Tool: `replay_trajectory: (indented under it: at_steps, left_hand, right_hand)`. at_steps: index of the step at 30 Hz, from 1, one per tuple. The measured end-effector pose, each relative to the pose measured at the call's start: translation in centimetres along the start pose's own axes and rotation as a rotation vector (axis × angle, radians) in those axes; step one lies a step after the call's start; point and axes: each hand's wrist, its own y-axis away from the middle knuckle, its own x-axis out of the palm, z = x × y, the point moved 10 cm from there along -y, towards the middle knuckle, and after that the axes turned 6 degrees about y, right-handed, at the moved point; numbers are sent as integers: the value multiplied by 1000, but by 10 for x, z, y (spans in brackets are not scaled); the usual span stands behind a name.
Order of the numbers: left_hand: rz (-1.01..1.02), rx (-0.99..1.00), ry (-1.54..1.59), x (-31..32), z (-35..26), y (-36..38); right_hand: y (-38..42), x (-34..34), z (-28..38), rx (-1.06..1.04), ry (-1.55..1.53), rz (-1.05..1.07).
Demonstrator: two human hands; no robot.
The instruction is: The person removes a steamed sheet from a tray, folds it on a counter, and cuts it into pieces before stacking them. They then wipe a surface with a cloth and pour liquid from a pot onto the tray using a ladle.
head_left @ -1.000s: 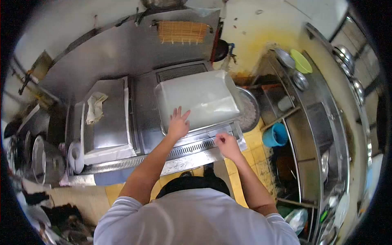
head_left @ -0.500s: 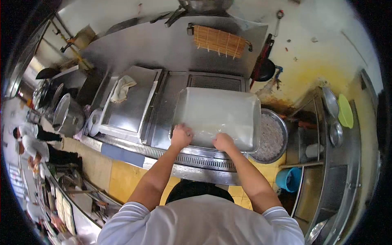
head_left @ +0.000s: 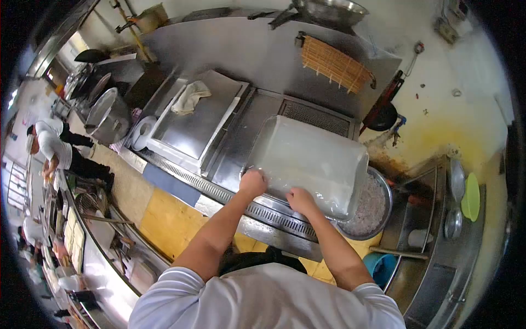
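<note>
A large rectangular tray (head_left: 309, 159) with a pale, smooth top lies on the steel counter in front of me. Clear plastic wrap (head_left: 329, 204) seems to cover it, shiny and wrinkled along the near side. At the tray's near left corner, my left hand (head_left: 253, 183) is closed, fingers curled on the wrap at the edge. My right hand (head_left: 300, 199), also closed, pinches the wrap near the middle of that same edge. The fingertips of both hands are partly hidden. Beyond the tray's right end stands a metal bowl (head_left: 372, 205) of pinkish-grey, grainy stuff.
Left of the tray, a crumpled cloth (head_left: 191, 97) lies on a flat metal cover (head_left: 211, 118). A slotted drain (head_left: 181, 170) runs along the counter front. A bamboo mat (head_left: 336, 63) hangs behind. A blue bucket (head_left: 382, 267) stands low right. Co-workers (head_left: 55, 142) stand far left.
My view has tilted, so the counter and tray now appear turned clockwise. Both hands stay closed at the tray's near edge, with little visible shift along it.
</note>
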Motion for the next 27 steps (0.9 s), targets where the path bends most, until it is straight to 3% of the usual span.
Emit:
replay_trajectory:
  at_steps: [3,4,7,10,14,17,21,23,27]
  left_hand:
    - [-156,288,188,-29,-21,35]
    - [124,339,38,-18,-27,46]
    - [-139,445,-99,-40,-27,103]
    - [42,317,-134,-44,-6,134]
    - [-10,206,20,-55,51,176]
    - [-50,104,181,-93,101,221]
    - [-187,-32,332,-134,198,281]
    - [-341,-91,378,-163,243,312]
    - [-563,-212,443,-237,320,363]
  right_hand:
    - [17,3,11,-203,33,-154]
    - [27,1,16,-200,66,-183]
    - [65,-7,37,-158,167,-219]
    - [82,-4,52,-61,286,-171]
    - [89,-1,77,58,348,-218]
    - [87,12,112,16,327,-306]
    - [73,57,207,-134,133,-283]
    - [62,88,273,-170,72,-217]
    - [53,135,433,-456,10,-153]
